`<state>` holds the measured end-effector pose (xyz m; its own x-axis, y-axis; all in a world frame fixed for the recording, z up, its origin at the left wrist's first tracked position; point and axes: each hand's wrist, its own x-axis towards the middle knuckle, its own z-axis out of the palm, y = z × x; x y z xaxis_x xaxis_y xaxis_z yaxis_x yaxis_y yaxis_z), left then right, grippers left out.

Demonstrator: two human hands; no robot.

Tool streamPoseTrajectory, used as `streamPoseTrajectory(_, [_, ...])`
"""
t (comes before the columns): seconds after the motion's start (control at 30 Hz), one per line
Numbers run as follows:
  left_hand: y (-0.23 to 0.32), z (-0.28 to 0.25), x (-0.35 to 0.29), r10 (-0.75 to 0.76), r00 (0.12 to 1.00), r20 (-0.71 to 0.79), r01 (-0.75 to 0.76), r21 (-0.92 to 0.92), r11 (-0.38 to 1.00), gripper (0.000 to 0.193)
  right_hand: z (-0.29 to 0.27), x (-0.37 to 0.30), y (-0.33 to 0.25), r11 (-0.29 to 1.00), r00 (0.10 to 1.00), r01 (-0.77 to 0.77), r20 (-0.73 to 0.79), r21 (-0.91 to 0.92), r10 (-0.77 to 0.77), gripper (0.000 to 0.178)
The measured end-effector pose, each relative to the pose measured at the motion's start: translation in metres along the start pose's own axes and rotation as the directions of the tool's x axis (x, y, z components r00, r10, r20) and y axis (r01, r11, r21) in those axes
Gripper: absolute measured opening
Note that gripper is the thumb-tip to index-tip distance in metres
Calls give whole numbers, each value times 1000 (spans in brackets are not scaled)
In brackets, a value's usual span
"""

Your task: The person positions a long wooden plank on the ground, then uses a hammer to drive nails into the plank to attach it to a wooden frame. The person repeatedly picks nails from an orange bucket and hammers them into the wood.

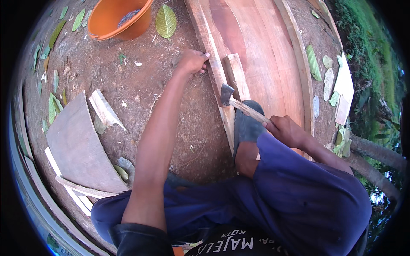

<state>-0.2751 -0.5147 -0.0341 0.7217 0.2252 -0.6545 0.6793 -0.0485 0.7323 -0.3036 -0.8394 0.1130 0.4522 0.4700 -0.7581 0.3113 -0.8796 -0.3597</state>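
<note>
My right hand (287,131) is wrapped round the wooden handle of a small hatchet (250,111). Its dark metal head rests over a long, narrow wooden batten (210,47) along the left edge of a broad reddish wooden panel (265,55). Further up that batten, my left hand (194,62) is closed at its outer edge, thumb on the wood and the other fingers curled below. A short wood block (237,77) lies on the panel beside the batten, just beyond my dark shoe (250,123).
An orange bucket (145,21) with a heap of thin grey nails stands at the far left. On the brown soil lie a grey-brown board piece (81,145), a pale wood scrap (104,109) and fallen leaves. Another batten (299,51) edges the panel's right side; tree trunks (376,153) stand beyond.
</note>
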Motion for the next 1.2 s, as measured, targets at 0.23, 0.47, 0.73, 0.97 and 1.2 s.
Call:
streamPoseTrajectory(0.23, [1,13,-1,28,998,-53,-29,-10,1000,46,16,25,46,976,869,-117,-456,182,190,41])
streamPoseTrajectory(0.47, [-19,16,10,111,989,-93,-112,-4,994,50,48,46,134,983,765,-145,-643,-115,37,31])
streamPoseTrajectory(0.73, [-17,18,16,78,990,-121,-72,59,996,35,69,51,120,988,773,132,-616,-79,-152,33])
streamPoseTrajectory(0.97, [-15,27,-12,208,966,-156,-216,-35,976,32,44,94,84,920,857,230,-513,317,-37,31])
streamPoseTrajectory(1.2, [-10,3,-35,386,921,-60,-347,326,879,40,29,139,41,892,928,194,-370,408,-32,44])
